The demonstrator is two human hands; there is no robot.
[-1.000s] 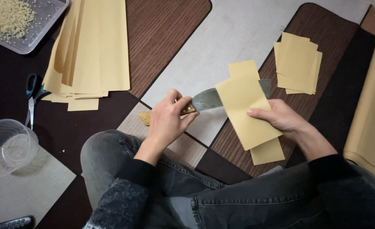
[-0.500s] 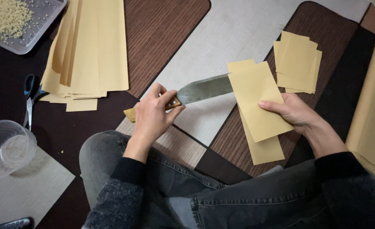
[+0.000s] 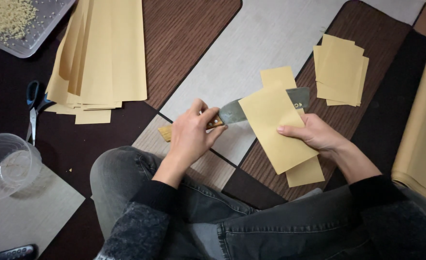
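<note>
My left hand (image 3: 190, 135) grips the wooden handle of a broad-bladed knife (image 3: 232, 113). The blade runs to the right and passes inside a folded yellow paper sheet (image 3: 273, 127), with its tip showing beyond the paper's far edge. My right hand (image 3: 314, 136) holds that sheet by its right side, thumb on top. I sit on the floor with my jeans-clad knees below the hands.
A stack of long yellow paper strips (image 3: 99, 58) lies at the upper left, with scissors (image 3: 32, 108) beside it. A small pile of cut yellow pieces (image 3: 340, 70) sits at the upper right. A clear plastic cup (image 3: 6, 166) and a tray of grain (image 3: 18, 21) are at left.
The knife was drawn left out of the folded sheet, then slid back right into it. The right hand and the paper shifted slightly with it.
</note>
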